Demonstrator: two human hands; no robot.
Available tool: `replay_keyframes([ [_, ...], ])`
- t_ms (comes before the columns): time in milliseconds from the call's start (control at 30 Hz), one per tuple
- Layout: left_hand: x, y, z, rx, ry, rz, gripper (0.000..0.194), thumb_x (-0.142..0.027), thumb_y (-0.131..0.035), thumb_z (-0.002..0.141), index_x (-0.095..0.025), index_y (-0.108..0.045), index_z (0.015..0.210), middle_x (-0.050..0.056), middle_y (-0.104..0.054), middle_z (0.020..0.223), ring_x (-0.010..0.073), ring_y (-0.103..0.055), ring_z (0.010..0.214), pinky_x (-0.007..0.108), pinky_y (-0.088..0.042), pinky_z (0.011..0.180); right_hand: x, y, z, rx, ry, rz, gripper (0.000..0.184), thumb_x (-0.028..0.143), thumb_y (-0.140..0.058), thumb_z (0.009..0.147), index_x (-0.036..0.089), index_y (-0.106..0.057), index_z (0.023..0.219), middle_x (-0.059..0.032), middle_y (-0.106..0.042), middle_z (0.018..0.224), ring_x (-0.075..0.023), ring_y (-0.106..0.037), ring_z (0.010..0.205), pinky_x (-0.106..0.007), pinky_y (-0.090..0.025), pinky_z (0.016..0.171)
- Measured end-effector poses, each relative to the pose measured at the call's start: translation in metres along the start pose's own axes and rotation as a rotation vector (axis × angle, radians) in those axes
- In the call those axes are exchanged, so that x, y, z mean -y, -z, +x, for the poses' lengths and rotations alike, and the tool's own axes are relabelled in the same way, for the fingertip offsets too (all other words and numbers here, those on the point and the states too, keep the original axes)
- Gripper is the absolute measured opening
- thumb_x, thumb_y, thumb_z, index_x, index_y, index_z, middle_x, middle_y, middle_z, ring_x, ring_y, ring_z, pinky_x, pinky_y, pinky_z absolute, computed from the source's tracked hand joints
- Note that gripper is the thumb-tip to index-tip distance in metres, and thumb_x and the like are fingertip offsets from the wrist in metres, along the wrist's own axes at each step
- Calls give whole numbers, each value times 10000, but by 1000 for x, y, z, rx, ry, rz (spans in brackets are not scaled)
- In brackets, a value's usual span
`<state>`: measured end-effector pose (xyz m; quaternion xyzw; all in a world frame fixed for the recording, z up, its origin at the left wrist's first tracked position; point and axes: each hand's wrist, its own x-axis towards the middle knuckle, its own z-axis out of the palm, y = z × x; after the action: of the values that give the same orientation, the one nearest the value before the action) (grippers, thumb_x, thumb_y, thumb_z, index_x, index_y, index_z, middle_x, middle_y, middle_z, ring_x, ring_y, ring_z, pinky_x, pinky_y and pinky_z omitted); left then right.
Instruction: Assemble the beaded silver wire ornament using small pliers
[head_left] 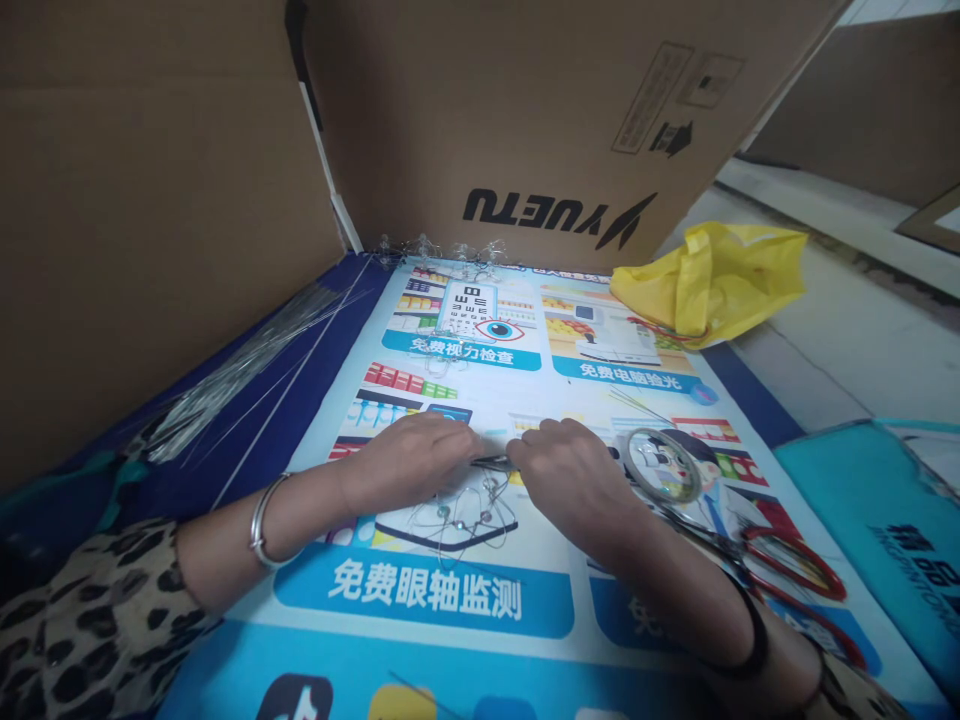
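My left hand (424, 458) is closed with its fingertips pinched together, right above a tangle of thin silver wire with small beads (461, 522). It appears to pinch part of this beaded wire, though the fingers cover the exact spot. Facing it, my right hand (570, 478) is closed in a fist. Out of that fist, toward the left fingertips, points a slim grey metal tool (493, 463) with a tip like pliers' jaws; its handles are hidden. Close to my right wrist lies a round clear-rimmed spool (631, 470).
Red-handled scissors (795, 565) lie beside my right forearm. A yellow bag (712, 285) and a teal bag (862, 530) are at right. Silver wires (232, 375) lie at left near a teal-handled tool (120, 490). Several wire-and-bead pieces (450, 252) line the cardboard box (525, 110).
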<state>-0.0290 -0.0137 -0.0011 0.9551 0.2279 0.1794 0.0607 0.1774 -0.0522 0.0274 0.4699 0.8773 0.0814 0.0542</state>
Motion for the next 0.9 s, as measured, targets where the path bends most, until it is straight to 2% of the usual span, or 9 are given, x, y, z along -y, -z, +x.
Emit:
replay_keyframes([
  [67, 0, 2, 1, 5, 12, 26, 240, -157, -375, 882, -214, -528, 1058, 9, -602, 777, 142, -530, 727, 271, -401, 649, -1, -1, 0, -3, 0, -3, 139, 113, -479, 790, 181, -589, 738, -33, -618, 699, -149, -482, 641, -301, -211, 586],
  [233, 0, 2, 2, -27, 62, 78, 202, -186, -376, 885, -185, -575, 852, 20, -573, 711, 135, -513, 664, 252, -381, 572, -2, -1, 0, -9, -12, -4, 131, 114, -484, 792, 184, -585, 747, -33, -614, 719, -158, -473, 667, -304, -213, 597],
  [567, -2, -2, -1, -97, 31, 106, 141, -188, -398, 883, -189, -535, 852, -11, -562, 656, 117, -508, 592, 244, -354, 522, 6, 11, -7, 26, -69, -47, 163, 101, -463, 797, 184, -595, 752, -61, -606, 745, -201, -489, 718, -321, -229, 626],
  [767, 1, -11, -5, -57, 63, 180, 148, -182, -403, 865, -178, -501, 755, 0, -558, 633, 127, -506, 577, 262, -333, 508, 12, 17, -6, 103, -110, -57, 151, 93, -474, 792, 168, -602, 763, -79, -621, 749, -212, -522, 729, -324, -238, 604],
  [900, 3, -15, -8, 10, 108, 227, 119, -189, -404, 857, -183, -493, 779, 0, -559, 629, 134, -496, 546, 272, -291, 492, 13, 17, -5, 160, -127, -52, 143, 95, -479, 794, 160, -600, 754, -76, -628, 735, -201, -537, 707, -310, -236, 575],
])
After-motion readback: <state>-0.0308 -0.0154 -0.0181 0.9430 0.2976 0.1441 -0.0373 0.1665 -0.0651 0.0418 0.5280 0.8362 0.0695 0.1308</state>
